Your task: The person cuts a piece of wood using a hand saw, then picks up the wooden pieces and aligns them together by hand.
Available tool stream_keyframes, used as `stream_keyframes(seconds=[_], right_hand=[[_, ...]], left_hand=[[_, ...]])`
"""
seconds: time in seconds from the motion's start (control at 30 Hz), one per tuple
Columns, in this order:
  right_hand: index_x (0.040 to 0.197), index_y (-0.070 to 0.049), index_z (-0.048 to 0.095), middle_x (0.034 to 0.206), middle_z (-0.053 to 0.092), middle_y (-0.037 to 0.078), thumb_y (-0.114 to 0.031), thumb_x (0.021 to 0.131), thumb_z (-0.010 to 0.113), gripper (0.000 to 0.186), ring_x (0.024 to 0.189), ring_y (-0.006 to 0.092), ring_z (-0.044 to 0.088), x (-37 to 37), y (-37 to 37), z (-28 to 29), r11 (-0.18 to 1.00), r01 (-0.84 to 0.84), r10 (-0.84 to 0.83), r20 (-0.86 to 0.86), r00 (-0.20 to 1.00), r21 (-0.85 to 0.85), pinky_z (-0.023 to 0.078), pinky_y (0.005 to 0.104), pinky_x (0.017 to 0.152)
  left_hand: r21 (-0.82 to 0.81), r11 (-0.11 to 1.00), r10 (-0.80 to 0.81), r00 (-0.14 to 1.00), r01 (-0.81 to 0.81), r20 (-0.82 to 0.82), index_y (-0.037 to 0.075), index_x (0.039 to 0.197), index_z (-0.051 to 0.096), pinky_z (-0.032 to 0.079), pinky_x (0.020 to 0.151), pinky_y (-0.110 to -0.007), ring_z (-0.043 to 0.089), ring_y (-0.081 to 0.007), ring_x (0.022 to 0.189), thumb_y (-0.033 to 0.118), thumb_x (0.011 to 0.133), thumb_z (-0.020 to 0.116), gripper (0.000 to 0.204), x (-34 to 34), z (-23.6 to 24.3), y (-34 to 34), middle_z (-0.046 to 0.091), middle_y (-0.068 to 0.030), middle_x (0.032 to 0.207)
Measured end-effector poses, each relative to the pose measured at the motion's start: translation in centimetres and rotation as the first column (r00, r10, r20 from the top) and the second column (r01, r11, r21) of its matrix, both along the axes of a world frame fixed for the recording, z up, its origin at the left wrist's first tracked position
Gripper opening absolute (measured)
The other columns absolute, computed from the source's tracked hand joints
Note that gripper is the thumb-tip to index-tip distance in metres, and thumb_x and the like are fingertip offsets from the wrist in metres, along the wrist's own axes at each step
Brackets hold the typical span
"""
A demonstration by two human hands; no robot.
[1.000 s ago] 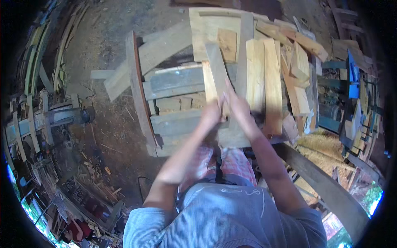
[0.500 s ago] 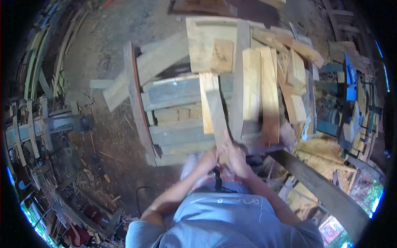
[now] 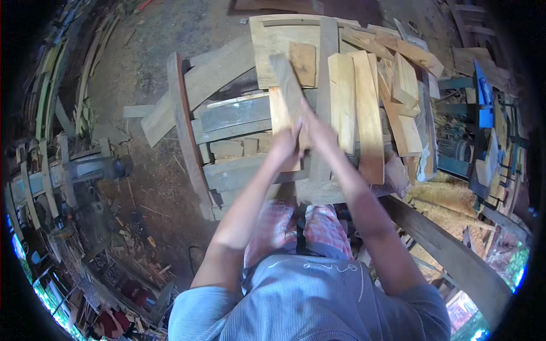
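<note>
Both my arms stretch forward over a low slatted wooden bench [image 3: 227,182]. My left hand [image 3: 286,143] and my right hand [image 3: 319,132] are closed close together around the near part of a narrow greyish wooden strip [image 3: 286,78]. The strip slants away from me, its far end leaning left. Motion blurs the fingers, and the hands hide the strip's near end. Below it is a pale, fresh-cut board [image 3: 277,111]. A small brown wooden block [image 3: 303,62] sits just beyond, near the strip's far end. Two light boards, one of them a long plank [image 3: 369,113], lie right of my right hand.
Offcuts [image 3: 405,79] are piled at the bench's far right. A dark upright-edged plank [image 3: 187,131] borders its left. A thick beam [image 3: 449,256] runs at the lower right beside sawdust [image 3: 446,196]. Someone in red [image 3: 114,323] is at the lower left.
My hands have moved forward from near my waist to above the bench, carrying the wooden strip. Its far end now reaches beside the brown block and leans further left.
</note>
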State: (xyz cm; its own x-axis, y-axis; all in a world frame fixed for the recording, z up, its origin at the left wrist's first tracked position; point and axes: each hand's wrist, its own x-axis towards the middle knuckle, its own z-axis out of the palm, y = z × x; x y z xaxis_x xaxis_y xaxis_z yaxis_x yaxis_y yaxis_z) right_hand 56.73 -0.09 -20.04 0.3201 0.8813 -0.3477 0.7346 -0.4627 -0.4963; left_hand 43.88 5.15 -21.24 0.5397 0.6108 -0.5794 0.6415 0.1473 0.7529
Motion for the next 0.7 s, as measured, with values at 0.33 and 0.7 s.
stream_keyframes(seconds=[0.33,0.7], right_hand=[[0.124,0.003,0.043,0.106,0.058,0.026,-0.039,0.092,0.046,0.053,0.101,0.0373,0.055,-0.4,-5.0,-1.9,0.971,0.240,-0.228,-0.413,0.882,-0.024,0.042,0.0389,0.089],[0.140,0.004,0.020,0.144,0.024,0.022,-0.049,0.092,0.043,0.075,0.136,0.0283,0.020,-2.7,-6.3,-1.5,0.912,0.409,-0.303,-0.714,0.631,-0.026,0.016,0.0346,0.110]], left_hand=[[0.203,0.968,-0.136,0.988,0.147,-0.070,-0.004,0.080,0.058,0.049,0.060,-0.041,0.062,-0.0303,0.058,0.045,0.093,0.044,0.052,-2.6,2.9,-6.1,0.060,-0.0184,0.061],[0.292,0.754,0.614,0.789,-0.589,0.009,-0.011,0.109,0.049,0.040,0.085,-0.050,0.054,-0.0473,0.096,0.045,0.094,0.037,0.060,-2.8,-4.5,-2.8,0.056,-0.0348,0.097]])
